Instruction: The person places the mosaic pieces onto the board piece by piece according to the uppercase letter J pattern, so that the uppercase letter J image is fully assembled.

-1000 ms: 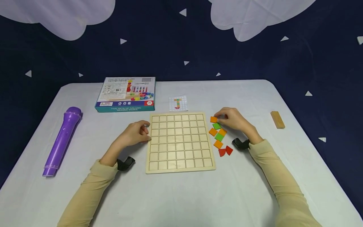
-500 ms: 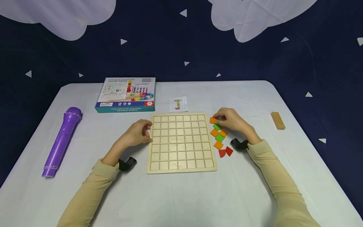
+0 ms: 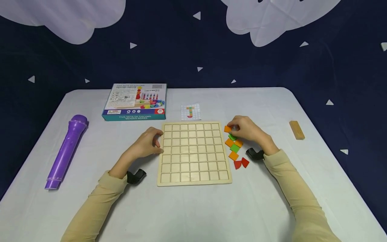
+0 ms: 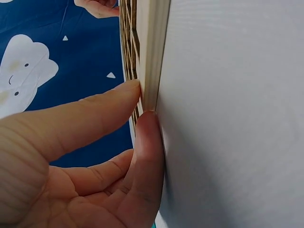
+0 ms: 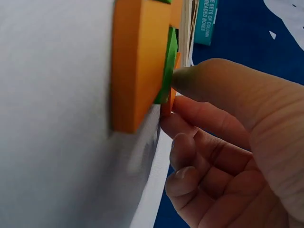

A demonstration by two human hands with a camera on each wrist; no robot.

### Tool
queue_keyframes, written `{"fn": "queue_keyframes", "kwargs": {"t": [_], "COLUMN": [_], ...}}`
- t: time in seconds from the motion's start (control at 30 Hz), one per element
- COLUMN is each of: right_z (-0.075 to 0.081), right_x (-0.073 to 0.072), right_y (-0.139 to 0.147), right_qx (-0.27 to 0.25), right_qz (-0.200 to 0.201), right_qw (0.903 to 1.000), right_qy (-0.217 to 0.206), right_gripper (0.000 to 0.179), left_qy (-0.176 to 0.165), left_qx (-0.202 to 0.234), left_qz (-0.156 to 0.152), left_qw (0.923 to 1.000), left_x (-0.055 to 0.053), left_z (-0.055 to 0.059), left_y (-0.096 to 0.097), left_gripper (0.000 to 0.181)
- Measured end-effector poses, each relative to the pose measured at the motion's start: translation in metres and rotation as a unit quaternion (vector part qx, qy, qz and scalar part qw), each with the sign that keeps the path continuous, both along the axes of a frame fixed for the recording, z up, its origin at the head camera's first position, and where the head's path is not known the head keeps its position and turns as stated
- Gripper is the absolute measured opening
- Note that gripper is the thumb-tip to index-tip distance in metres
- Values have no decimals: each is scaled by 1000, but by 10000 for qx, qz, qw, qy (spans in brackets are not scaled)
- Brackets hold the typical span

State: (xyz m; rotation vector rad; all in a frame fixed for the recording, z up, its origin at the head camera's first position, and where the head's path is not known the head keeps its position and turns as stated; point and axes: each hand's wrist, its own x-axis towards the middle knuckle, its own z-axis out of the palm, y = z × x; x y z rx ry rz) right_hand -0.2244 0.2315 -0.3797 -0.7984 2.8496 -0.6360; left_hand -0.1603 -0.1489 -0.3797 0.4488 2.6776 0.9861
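My left hand (image 3: 147, 143) is at the left edge of a pale wooden grid board (image 3: 195, 158), thumb and a finger on its rim. In the left wrist view the thumb (image 4: 102, 109) lies against the rim, a fingertip beside it. My right hand (image 3: 246, 128), just right of the board, pinches an orange square tile (image 3: 227, 129) between thumb and finger. A green tile (image 3: 232, 137) sits right by the thumb, partly covered. Toward me lie more orange tiles (image 3: 233, 156), another green tile (image 3: 234, 148) and two red rounded wedge pieces (image 3: 237, 164).
Behind the board lies a small pattern card (image 3: 190, 112) with a coloured figure on a grid. A boxed bead set (image 3: 135, 102) stands at the back left. Far left is a purple microphone-shaped tube (image 3: 66, 151); a wooden block (image 3: 297, 130) is far right.
The board has slid slightly to the right, with my left hand following at its edge. My right hand stays at the orange tile and now covers more of the nearby green one.
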Motion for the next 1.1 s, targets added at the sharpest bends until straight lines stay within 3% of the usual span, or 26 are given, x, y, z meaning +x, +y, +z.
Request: {"fn": "queue_keyframes", "kwargs": {"t": [0.4, 0.7, 1.1], "right_z": [-2, 1, 17], "right_x": [3, 7, 10], "right_y": [0, -4, -19], "right_qx": [-51, -88, -112], "right_qz": [-37, -158, 286], "right_qw": [9993, 9991, 9970], "right_qy": [378, 383, 711], "right_gripper": [25, 27, 25], "left_qy": [118, 57, 85], "left_qx": [54, 123, 124], "left_qz": [-90, -68, -47], "left_qw": [9999, 9999, 9999], "left_x": [0, 0, -2], "left_z": [-3, -6, -7], "left_y": [-2, -3, -5], "left_gripper": [59, 60, 60]}}
